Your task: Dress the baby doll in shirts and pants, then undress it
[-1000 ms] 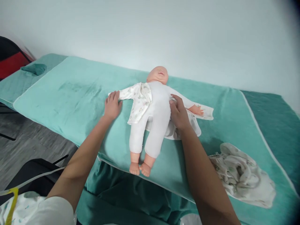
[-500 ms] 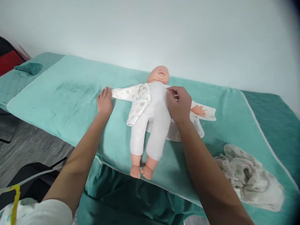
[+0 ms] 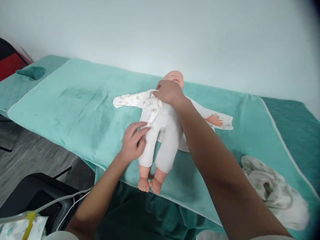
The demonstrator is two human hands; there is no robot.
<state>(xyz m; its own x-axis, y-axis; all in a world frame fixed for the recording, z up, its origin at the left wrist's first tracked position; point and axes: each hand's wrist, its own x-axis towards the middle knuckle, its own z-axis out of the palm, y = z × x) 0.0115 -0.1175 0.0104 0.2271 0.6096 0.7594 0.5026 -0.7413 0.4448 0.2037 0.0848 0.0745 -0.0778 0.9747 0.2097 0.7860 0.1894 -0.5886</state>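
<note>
A baby doll with a white cloth body lies face up, feet towards me. A white printed baby shirt covers its left-of-picture side, with that sleeve stretched out flat. The other half of the shirt lies open beneath the doll, and the doll's hand rests on that sleeve. My right hand reaches across the chest, fingers closed at the shirt's neckline below the chin. My left hand is at the shirt's lower hem by the doll's hip, fingers apart, fingertips touching the hem.
A crumpled printed cloth lies at the right on the green-covered bed. A white wall runs behind. Below left stand a black chair and a cable. A red and black chair is at far left.
My left hand has left the sleeve's end and moved right and nearer to the shirt's hem. My right hand has moved left from the doll's side to the neckline.
</note>
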